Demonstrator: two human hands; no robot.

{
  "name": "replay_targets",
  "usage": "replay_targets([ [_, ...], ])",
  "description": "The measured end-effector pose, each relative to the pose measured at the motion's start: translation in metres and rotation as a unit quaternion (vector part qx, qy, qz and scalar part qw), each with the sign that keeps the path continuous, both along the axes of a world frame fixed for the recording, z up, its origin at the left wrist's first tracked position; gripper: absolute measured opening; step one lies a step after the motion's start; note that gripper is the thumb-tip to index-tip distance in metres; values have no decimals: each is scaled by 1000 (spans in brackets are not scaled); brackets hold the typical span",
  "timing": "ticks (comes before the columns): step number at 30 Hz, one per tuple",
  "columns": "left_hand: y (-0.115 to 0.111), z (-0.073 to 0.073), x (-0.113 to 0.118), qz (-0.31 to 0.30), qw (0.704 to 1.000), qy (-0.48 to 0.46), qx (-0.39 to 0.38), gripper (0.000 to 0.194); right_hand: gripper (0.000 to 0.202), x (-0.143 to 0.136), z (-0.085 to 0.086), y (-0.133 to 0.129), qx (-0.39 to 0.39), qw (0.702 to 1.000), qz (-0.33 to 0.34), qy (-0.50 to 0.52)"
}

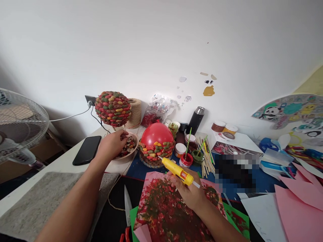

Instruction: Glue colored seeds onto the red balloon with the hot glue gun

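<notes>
My left hand (114, 143) is at the rim of a round bowl (135, 145) holding painted shells (130, 144). Its fingers are curled, and whatever they pinch is hidden. In my right hand (188, 190) is a yellow glue gun (178, 170), with a glue stick poking from its back end. The nozzle points up and left, close to the shells on a red balloon (156, 135). Red, green and yellow peanut-like shells (155, 150) cover the balloon's lower part in rows. The balloon sits on a round woven base (151, 164).
A shell-covered ball (113, 108) stands behind the bowl, beside a twine spool (135, 112). Paint jars (186, 160), sticks (207, 158) and a black flask (196, 120) are right of the balloon. Scissors (128, 205), a phone (87, 150), paint-stained paper (164, 208) and a fan (21, 124) lie around.
</notes>
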State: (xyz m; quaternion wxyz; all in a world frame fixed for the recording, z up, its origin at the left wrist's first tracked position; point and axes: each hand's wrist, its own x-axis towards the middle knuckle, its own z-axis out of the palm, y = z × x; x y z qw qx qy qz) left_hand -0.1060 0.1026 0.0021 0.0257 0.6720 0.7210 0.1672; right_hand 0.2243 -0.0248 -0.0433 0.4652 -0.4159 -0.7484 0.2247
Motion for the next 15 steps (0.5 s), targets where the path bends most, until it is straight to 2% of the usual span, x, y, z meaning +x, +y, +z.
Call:
replay_targets([
  [8, 2, 2, -1, -30, 996, -88, 7, 31, 48, 0, 1, 1, 12, 1000, 6, -10],
  [15, 2, 7, -3, -33, 987, -155, 5, 32, 49, -1, 3, -1, -2, 1000, 8, -8],
])
